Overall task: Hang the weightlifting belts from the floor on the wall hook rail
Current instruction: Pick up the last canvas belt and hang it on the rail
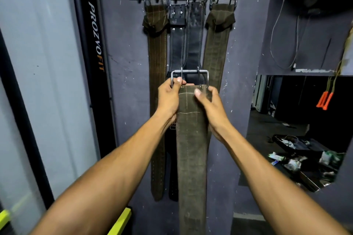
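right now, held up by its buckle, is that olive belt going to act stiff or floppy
Probably fairly stiff: the olive belt hangs flat and straight below both hands, left hand and right hand. Its metal buckle likely makes it top-heavy. The suede-like face should grip well.

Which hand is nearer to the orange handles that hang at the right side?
The right hand. It grips the right edge of the olive belt, on the side toward the orange handles. The left hand holds the buckle at the belt's far edge.
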{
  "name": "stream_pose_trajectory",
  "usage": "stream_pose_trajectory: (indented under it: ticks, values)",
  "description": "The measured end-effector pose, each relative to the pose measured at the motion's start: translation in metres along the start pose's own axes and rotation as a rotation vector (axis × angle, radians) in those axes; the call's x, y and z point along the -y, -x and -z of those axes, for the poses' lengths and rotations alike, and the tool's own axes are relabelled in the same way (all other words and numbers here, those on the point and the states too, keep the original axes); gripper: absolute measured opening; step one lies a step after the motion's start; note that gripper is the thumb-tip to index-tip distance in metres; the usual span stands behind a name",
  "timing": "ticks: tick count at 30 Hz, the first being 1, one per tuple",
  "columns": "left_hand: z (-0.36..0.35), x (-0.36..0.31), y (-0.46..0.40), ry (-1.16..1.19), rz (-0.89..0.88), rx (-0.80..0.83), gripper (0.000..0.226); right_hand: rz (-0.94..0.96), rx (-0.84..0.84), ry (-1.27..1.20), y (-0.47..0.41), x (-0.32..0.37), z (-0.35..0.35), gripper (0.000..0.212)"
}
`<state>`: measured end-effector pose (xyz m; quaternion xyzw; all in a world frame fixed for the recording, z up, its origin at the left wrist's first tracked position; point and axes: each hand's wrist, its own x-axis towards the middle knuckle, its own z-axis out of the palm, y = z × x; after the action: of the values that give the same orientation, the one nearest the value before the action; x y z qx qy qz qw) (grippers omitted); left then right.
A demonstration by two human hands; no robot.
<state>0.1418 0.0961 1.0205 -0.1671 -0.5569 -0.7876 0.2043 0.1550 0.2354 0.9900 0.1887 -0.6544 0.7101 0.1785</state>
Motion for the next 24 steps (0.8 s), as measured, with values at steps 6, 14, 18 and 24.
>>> stream_pose_trajectory:
  ticks: [6, 14, 18, 24]
  values:
    - [-0.008, -0.014, -0.014, 0.058, -0.033, 0.010, 0.020, -0.009, 0.060, 0.051, 0.030, -0.037, -0.002, 0.013]
    - [-0.002, -0.033, -0.037, 0.102, -0.053, 0.023, 0.018, -0.256, 0.198, -0.076, 0.070, -0.116, 0.016, 0.019]
    - [-0.005, -0.033, -0.041, 0.077, -0.056, 0.028, 0.018, -0.319, 0.212, -0.175, 0.081, -0.134, 0.015, 0.038]
    - [-0.002, -0.052, -0.056, 0.076, -0.117, 0.002, 0.018, -0.437, 0.209, -0.057, 0.118, -0.178, 0.017, 0.024]
